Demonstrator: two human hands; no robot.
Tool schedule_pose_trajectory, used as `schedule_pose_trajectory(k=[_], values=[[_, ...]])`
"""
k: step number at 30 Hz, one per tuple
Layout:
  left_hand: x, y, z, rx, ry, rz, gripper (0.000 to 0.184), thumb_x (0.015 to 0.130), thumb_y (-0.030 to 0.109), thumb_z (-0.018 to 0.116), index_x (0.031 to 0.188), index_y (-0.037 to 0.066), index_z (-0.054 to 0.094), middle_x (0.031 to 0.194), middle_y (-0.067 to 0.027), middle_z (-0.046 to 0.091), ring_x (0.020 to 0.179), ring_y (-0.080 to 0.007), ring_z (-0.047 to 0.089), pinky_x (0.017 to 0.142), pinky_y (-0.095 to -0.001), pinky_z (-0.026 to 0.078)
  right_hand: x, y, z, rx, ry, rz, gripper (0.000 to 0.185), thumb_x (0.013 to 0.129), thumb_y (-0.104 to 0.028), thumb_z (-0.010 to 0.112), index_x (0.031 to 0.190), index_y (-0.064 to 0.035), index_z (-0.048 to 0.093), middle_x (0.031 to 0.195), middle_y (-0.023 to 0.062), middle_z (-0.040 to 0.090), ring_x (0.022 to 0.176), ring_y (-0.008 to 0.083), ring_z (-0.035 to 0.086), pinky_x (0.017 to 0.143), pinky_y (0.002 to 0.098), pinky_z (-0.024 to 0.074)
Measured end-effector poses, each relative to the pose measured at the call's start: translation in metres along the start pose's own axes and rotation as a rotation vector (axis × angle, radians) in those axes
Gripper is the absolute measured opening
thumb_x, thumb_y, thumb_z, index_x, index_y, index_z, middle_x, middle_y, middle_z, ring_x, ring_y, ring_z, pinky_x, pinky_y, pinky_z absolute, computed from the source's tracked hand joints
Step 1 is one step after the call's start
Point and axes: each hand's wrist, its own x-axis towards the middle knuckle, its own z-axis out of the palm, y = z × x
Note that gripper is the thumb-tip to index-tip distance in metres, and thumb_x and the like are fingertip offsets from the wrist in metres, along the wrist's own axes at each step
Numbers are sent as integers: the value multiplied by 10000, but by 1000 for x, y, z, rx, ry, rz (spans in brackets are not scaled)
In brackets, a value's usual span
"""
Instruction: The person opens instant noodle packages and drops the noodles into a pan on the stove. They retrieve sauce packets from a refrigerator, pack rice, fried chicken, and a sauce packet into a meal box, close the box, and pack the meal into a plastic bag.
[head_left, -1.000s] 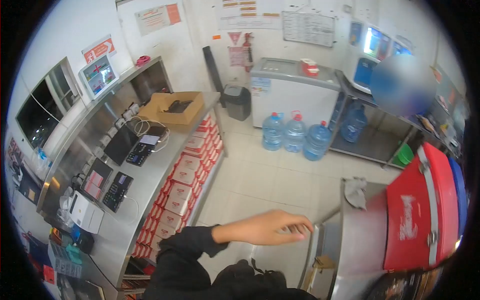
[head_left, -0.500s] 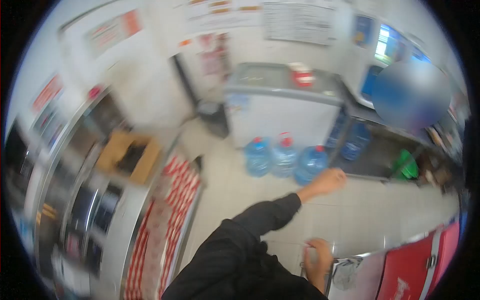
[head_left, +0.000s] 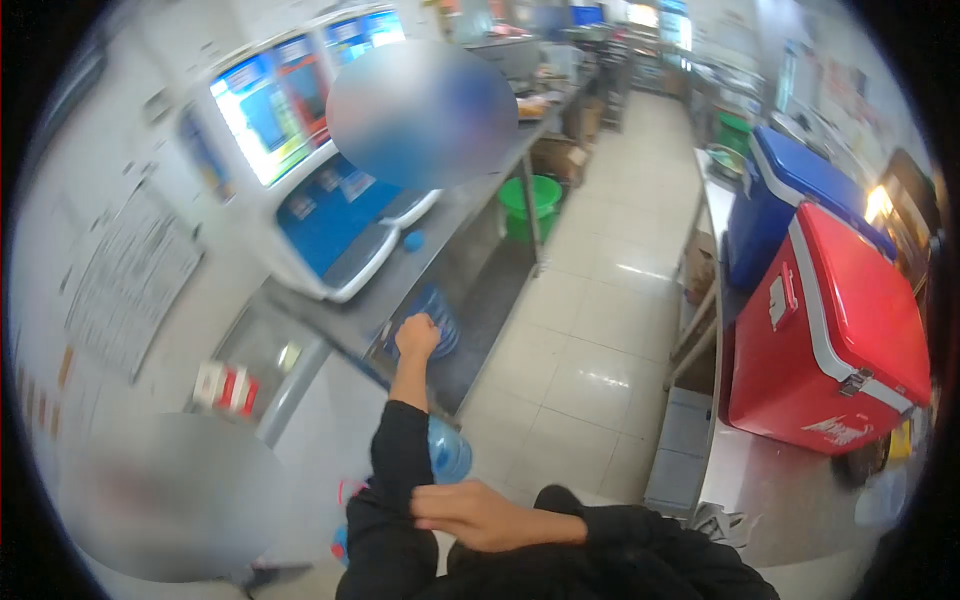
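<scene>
My left hand [head_left: 418, 337] is stretched forward as a fist, with no object showing in it. From this view it overlaps a blue water jug [head_left: 437, 318] on the lower shelf of a metal counter; I cannot make out any contact. My right hand [head_left: 472, 515] lies across in front of my body, its fingers curled together with nothing seen in them. Its fingertips overlap my dark left sleeve [head_left: 400, 445]; whether they touch it is unclear. Beyond that sleeve a second water jug [head_left: 450, 452] stands on the floor, partly hidden by my arm.
A red cooler box [head_left: 830, 340] and a blue one [head_left: 790, 200] stand on the right-hand table. Left is the metal counter [head_left: 480, 235] with a blue-and-white machine [head_left: 335, 225] and a green bucket [head_left: 530, 205] below. A tiled aisle [head_left: 580, 350] runs between. Two blurred patches hide parts.
My view has swung to the right, bringing the aisle and coolers into sight. The red-checked table has left the view. My right hand has come across to my left arm.
</scene>
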Motion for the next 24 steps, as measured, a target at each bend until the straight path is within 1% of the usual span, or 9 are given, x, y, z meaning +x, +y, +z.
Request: schedule_pose_trajectory(k=[2, 3, 4, 8, 14, 17, 19, 21, 24], values=[[88, 34, 41, -1415, 24, -779, 248, 795, 213, 459, 929, 71, 613, 897, -61, 665, 840, -256, 631, 680, -389, 474, 0, 38, -47, 214, 181, 90, 223, 903, -206, 474, 794, -23, 408, 705, 99, 335, 599, 214, 406, 561, 322, 346], [118, 67, 52, -2016, 144, -877, 309, 788, 234, 458, 1000, 33, 559, 1029, -37, 612, 898, -157, 581, 722, -354, 453, -5, 63, -66, 395, 228, 301, 242, 906, -218, 474, 789, -17, 408, 694, 89, 330, 602, 195, 384, 563, 315, 347], [144, 99, 73, -2005, 83, -868, 309, 788, 234, 458, 1000, 33, 559, 1029, -37, 612, 898, -157, 581, 722, -354, 453, -6, 84, -84, 583, 276, 499, 262, 908, -231, 474, 783, -10, 409, 684, 79, 326, 605, 176, 362, 566, 308, 348], [243, 249, 124, -2437, -49, -1154, 430, 844, 304, 369, 1189, 66, 468, 1220, -5, 517, 1086, -149, 498, 848, -278, 402, 16, 151, -185, -536, 198, 892, 296, 821, -297, 584, 913, -18, 549, 836, 187, 597, 778, 353, 584, 654, 412, 446], [414, 345, 246, -2137, -48, -1597, 332, 887, 208, 389, 1145, 43, 518, 1077, -24, 598, 940, -181, 582, 830, -295, 452, 62, 235, -412, -89, 434, 692, 273, 706, -166, 586, 833, 75, 597, 795, 263, 588, 745, 395, 586, 665, 425, 470], [509, 350, 259, -2033, -284, -1443, 277, 880, 231, 409, 1045, 77, 571, 1008, -4, 616, 882, -174, 595, 739, -309, 467, 90, 264, -508, -155, 164, 829, 214, 707, -116, 553, 791, 80, 576, 769, 260, 580, 720, 370, 594, 659, 419, 469], [565, 343, 290, -1877, -415, -939, 272, 870, 270, 443, 970, 64, 590, 905, -3, 631, 848, -164, 602, 678, -321, 463, 114, 290, -580, -422, -330, 827, 165, 748, -95, 541, 793, 64, 545, 758, 190, 581, 697, 256, 581, 652, 374, 468], [603, 347, 289, -1243, -326, -260, 310, 856, 324, 474, 971, 60, 590, 880, -57, 645, 827, -230, 615, 690, -358, 468, 131, 323, -654, -286, -411, 693, 169, 748, -105, 542, 792, 58, 545, 753, 177, 581, 696, 247, 579, 649, 363, 464], [635, 366, 324, -546, -548, 121, 255, 818, 283, 490, 950, 126, 641, 931, -139, 632, 898, -330, 587, 781, -422, 451, 156, 380, -775, -79, -431, 546, 176, 747, -120, 544, 790, 50, 547, 746, 158, 582, 695, 235, 577, 646, 347, 458]])
